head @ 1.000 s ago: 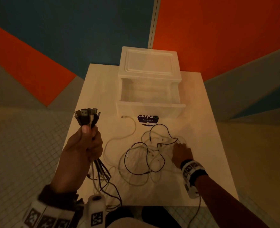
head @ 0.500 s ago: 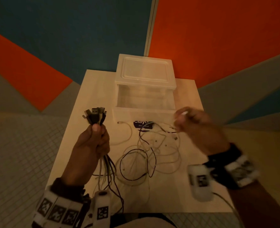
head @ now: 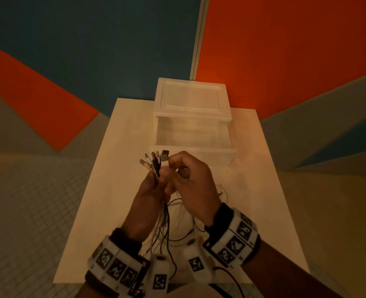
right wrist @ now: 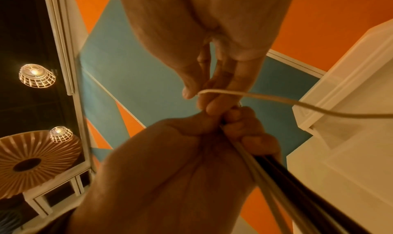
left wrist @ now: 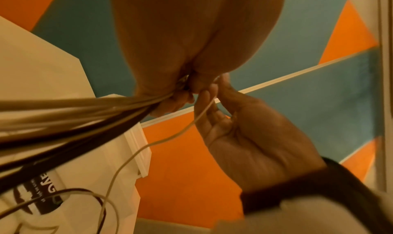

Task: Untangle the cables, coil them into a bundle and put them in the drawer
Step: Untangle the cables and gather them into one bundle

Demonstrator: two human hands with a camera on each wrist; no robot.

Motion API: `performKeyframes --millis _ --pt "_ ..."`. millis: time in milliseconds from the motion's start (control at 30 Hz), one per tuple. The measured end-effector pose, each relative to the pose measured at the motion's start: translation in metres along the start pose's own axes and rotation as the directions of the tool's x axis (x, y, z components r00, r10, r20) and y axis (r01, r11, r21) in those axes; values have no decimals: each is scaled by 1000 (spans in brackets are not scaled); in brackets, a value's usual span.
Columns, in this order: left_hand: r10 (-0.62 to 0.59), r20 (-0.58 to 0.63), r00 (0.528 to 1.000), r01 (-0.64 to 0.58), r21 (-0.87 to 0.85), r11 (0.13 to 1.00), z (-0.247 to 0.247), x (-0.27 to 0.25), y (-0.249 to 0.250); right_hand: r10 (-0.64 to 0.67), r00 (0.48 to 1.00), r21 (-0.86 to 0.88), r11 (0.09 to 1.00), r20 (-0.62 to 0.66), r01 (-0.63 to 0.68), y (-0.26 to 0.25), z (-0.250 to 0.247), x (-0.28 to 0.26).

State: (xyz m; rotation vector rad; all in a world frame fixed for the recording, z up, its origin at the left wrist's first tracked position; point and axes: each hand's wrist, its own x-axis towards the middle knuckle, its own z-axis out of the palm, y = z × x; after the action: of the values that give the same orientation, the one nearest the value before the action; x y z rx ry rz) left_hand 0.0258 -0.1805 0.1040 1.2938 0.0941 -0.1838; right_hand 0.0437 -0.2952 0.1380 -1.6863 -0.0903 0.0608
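Observation:
My left hand (head: 151, 191) grips a bunch of black and white cables (head: 156, 162) just below their plugs, which fan out upward above the table. Their loose lengths (head: 167, 231) hang down onto the table in loops. My right hand (head: 185, 175) is pressed against the left and pinches one thin white cable (left wrist: 199, 116) between thumb and fingers, right at the bunch. In the right wrist view that white cable (right wrist: 276, 99) trails off toward the drawer. The white plastic drawer (head: 193, 134) stands pulled out behind the hands, with nothing seen in it.
The drawer unit (head: 191, 97) sits at the back of the small white table (head: 263, 190), against an orange and blue wall. Tiled floor lies left and right of the table. Cable loops (head: 218, 190) lie under my wrists near the front edge.
My right hand picked a white cable end off the table, lifted it and brought it over to the bunch in my left hand. The left hand moved toward the middle.

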Motion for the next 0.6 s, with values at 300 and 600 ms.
performKeyframes --millis 300,600 --pt "52 20 998 -52 0 999 6 -10 -1 -32 966 -159 987 -258 -10 11 13 0" --pt "62 -55 997 -67 -104 992 1 -5 2 146 989 5 989 39 -146 38 4 -1"
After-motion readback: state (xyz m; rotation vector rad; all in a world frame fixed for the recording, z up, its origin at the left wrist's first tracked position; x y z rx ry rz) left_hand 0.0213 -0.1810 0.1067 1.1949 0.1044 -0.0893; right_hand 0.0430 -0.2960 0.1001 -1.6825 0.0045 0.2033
